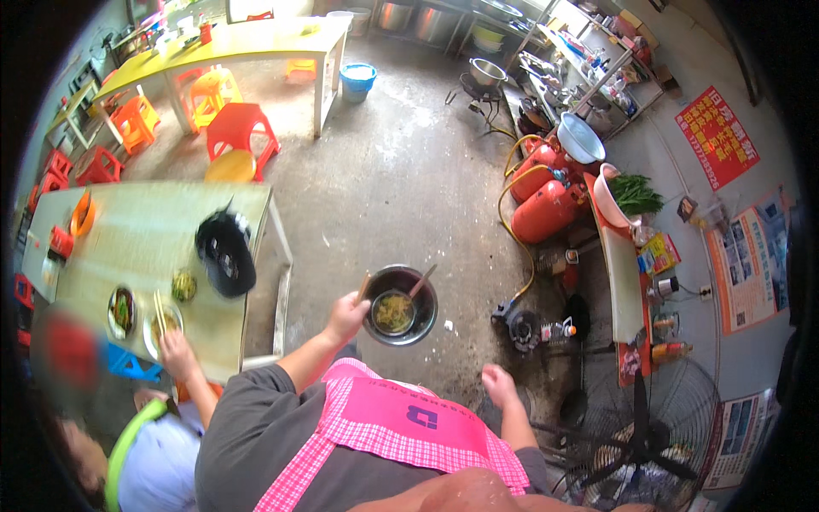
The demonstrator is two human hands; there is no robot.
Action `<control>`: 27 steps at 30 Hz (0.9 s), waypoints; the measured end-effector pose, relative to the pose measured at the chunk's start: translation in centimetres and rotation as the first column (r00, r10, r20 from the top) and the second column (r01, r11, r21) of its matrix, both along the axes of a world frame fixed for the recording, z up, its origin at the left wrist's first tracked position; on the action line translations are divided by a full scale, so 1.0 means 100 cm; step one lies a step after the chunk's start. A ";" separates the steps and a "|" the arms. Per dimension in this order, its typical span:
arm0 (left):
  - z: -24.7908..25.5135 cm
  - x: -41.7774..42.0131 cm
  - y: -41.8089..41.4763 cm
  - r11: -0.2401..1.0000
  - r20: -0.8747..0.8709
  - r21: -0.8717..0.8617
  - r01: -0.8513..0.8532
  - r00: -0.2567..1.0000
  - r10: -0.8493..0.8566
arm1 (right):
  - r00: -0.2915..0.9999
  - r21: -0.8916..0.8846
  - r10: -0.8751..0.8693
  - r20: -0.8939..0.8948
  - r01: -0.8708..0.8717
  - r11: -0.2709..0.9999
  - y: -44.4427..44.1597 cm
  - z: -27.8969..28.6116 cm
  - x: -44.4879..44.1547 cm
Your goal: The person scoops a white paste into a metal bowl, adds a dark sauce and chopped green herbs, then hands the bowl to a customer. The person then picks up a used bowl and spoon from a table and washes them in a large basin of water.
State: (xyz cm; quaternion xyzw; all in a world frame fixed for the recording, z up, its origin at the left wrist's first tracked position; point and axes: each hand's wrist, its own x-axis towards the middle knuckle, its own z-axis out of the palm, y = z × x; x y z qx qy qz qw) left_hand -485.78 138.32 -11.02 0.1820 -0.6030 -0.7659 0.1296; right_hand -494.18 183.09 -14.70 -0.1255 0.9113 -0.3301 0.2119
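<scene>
My left hand (349, 317) is closed at the left rim of a dark metal basin (424, 320), with a wooden stick or handle rising from the fist. Inside the basin sits a smaller bowl of yellowish-green food (393, 313), and a brownish utensil handle (423, 280) leans out towards the upper right. The basin's underside is hidden. My right hand (499, 384) hangs to the right of the pink apron (416, 416), fingers curled, with nothing visible in it.
A person at the left holds chopsticks (160, 312) over a plate on the table (217, 339), which also bears a black cap (227, 253). Red gas cylinders (544, 211), a hose and a burner (524, 331) stand at the right, near a large fan (640, 441).
</scene>
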 end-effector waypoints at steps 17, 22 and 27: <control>0.010 -0.433 -0.178 0.927 0.308 -0.119 -0.356 0.874 0.375 | 0.908 0.509 0.272 0.318 -0.406 0.759 -0.014 -0.056 -0.435; -0.055 -0.501 -0.298 0.897 0.075 -0.381 -0.225 0.959 0.272 | 1.000 -0.070 0.018 0.000 -0.018 0.997 -0.258 -0.010 -0.727; -0.082 -0.623 -0.376 0.865 0.066 -0.371 -0.337 0.920 0.386 | 0.975 -0.202 0.222 -0.004 -0.218 0.955 -0.418 0.016 -0.894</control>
